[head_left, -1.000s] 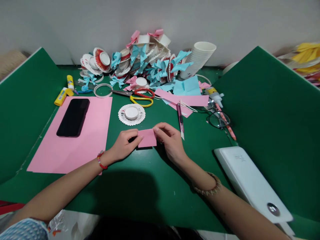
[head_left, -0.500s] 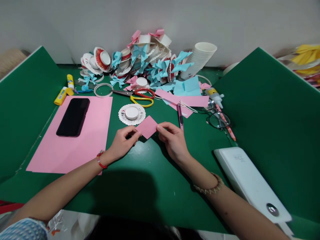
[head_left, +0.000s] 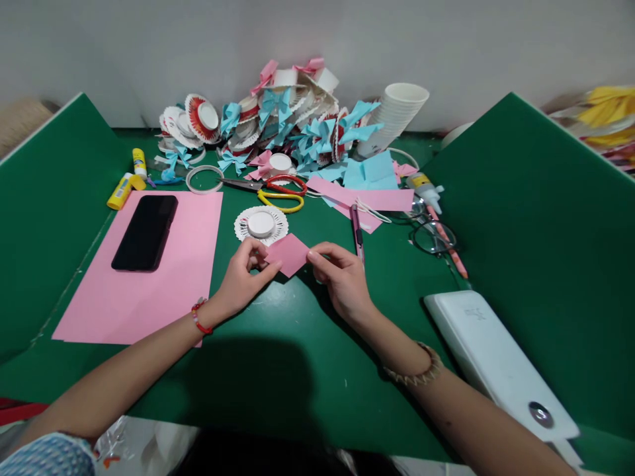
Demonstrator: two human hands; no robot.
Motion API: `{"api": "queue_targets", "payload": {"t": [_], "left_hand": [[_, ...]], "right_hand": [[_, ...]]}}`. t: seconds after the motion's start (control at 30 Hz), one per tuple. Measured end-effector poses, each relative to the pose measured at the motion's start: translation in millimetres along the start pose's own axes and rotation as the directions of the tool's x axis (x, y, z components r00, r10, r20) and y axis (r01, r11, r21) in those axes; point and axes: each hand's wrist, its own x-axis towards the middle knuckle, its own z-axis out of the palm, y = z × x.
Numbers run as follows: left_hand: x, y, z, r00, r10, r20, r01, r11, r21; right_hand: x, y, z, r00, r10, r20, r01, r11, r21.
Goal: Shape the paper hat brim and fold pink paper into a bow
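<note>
A small square of pink paper is held between my two hands, turned so its corners point sideways. My left hand pinches the left corner, and my right hand grips the right corner between thumb and fingers. Just behind the paper lies a small white paper hat with a scalloped, slit brim, partly covered by my left fingers. Scissors with one red and one yellow handle rest beyond it. A purple utility knife lies beside my right hand.
Pink sheets lie at left under a black phone. Glue sticks stand near the left panel. Behind are piled paper hats with bows and stacked paper cups. Glasses and a white device lie at right.
The pink paper square has shifted slightly left and tilted. My left fingers have moved up along its edge, now overlapping the white hat's brim.
</note>
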Motion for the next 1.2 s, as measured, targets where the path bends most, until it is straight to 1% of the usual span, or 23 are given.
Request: {"api": "queue_targets", "payload": {"t": [0.03,0.1,0.13,0.2,0.27,0.3,0.37,0.43,0.47,0.53,0.6,0.67,0.73,0.8,0.83,0.87,0.9,0.93,1.0,1.07,1.1,1.13,1.2], "left_hand": [[0,-1,0.1,1.000,0.009,-0.014,-0.010,0.999,-0.035],[0,0,-0.4,1.000,0.023,0.013,-0.022,0.998,-0.062],[0,1,-1.1,0.999,0.025,0.043,-0.023,0.999,-0.040],[-1,5,-2.7,0.996,0.012,0.089,-0.018,0.998,0.067],[-2,8,-4.2,0.995,0.014,0.099,-0.029,0.987,0.158],[-2,8,-4.7,0.995,0.029,0.094,-0.045,0.985,0.169],[-3,9,-5.0,0.993,0.092,0.079,-0.103,0.984,0.144],[-3,7,-4.8,0.977,0.203,0.066,-0.210,0.969,0.127],[-2,7,-4.7,0.962,0.269,0.054,-0.274,0.951,0.142],[-2,5,-4.5,0.917,0.399,-0.003,-0.389,0.894,0.223],[-3,5,-4.5,0.878,0.471,-0.083,-0.418,0.840,0.345],[-4,4,-4.3,0.863,0.490,-0.119,-0.403,0.812,0.423],[-6,3,-3.7,0.845,0.530,-0.067,-0.448,0.772,0.450],[-8,1,-2.8,0.798,0.603,0.014,-0.543,0.709,0.449],[-9,0,-2.5,0.773,0.633,0.039,-0.582,0.683,0.441],[-9,0,-2.2,0.759,0.650,0.046,-0.602,0.673,0.428],[-9,0,-2.1,0.761,0.648,0.035,-0.602,0.686,0.409],[-9,0,-2.0,0.781,0.624,0.017,-0.582,0.718,0.381],[-9,2,-2.1,0.858,0.514,-0.018,-0.484,0.819,0.307],[-8,5,-2.0,0.933,0.357,-0.044,-0.339,0.915,0.219],[-8,6,-1.9,0.957,0.286,-0.056,-0.272,0.946,0.176],[-8,8,-1.8,0.971,0.228,-0.068,-0.217,0.966,0.137],[-8,9,-1.5,0.984,0.159,-0.079,-0.154,0.985,0.074]], "right_hand": [[-1,-1,0,0.999,-0.034,0.012,0.035,0.999,-0.033],[-3,-2,0,0.992,-0.117,0.056,0.123,0.986,-0.117],[-5,-3,1,0.984,-0.159,0.084,0.171,0.972,-0.162],[-7,-3,3,0.965,-0.223,0.136,0.250,0.939,-0.236],[-8,-3,5,0.949,-0.249,0.192,0.297,0.912,-0.282],[-9,-3,6,0.942,-0.254,0.221,0.313,0.901,-0.301],[-10,-1,7,0.922,-0.281,0.267,0.364,0.866,-0.344],[-11,-1,7,0.891,-0.366,0.267,0.448,0.798,-0.403],[-12,-1,7,0.867,-0.429,0.253,0.498,0.750,-0.435],[-14,-1,5,0.790,-0.567,0.231,0.598,0.633,-0.492],[-15,-1,4,0.689,-0.682,0.247,0.684,0.497,-0.534],[-16,1,1,0.601,-0.745,0.289,0.737,0.378,-0.560],[-17,3,-1,0.556,-0.763,0.329,0.757,0.302,-0.579],[-17,5,-2,0.536,-0.768,0.350,0.763,0.265,-0.589],[-17,6,-3,0.527,-0.771,0.357,0.768,0.252,-0.589],[-17,6,-3,0.517,-0.774,0.366,0.775,0.241,-0.585],[-17,6,-3,0.507,-0.778,0.371,0.781,0.232,-0.580],[-17,6,-2,0.500,-0.783,0.370,0.785,0.229,-0.576],[-18,4,-2,0.507,-0.787,0.351,0.778,0.243,-0.579],[-18,3,-1,0.537,-0.776,0.331,0.762,0.278,-0.585],[-19,2,0,0.555,-0.763,0.330,0.754,0.296,-0.586],[-19,2,0,0.573,-0.747,0.336,0.750,0.314,-0.582],[-19,2,1,0.600,-0.715,0.359,0.752,0.351,-0.558]]}}
